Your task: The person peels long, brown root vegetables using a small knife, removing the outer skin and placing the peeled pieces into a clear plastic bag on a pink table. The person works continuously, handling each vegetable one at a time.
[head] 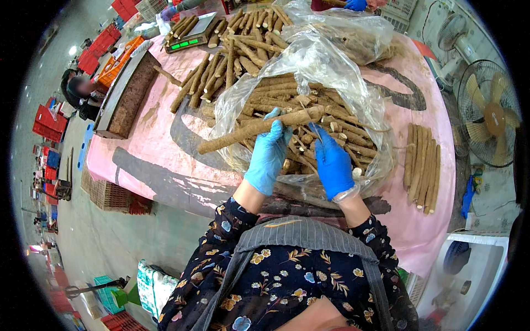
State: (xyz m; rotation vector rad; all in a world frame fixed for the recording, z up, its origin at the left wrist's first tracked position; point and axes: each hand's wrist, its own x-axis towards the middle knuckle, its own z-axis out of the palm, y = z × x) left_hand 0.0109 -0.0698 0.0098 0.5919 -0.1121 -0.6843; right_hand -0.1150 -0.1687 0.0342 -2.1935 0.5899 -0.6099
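My left hand (270, 155), in a light blue glove, is closed around a long brown yam root (232, 137) and holds it aslant above an open clear plastic bag (232, 99). My right hand (332, 159), in a darker blue glove, grips a thin knife (308, 112), whose narrow blade crosses the root near its right end. Its handle is mostly hidden in the fingers. Under both hands, many cut yam roots (352, 136) lie in the bag, some showing pale ends.
More roots (248, 51) are heaped at the back, beside a digital scale (188, 43) loaded with roots. Several roots (422, 165) lie in a row on the pink sheet (430, 231) at right. A metal trough (124, 97) stands left; a fan (492, 113) stands right. Another person's gloved hand (356, 5) shows beyond.
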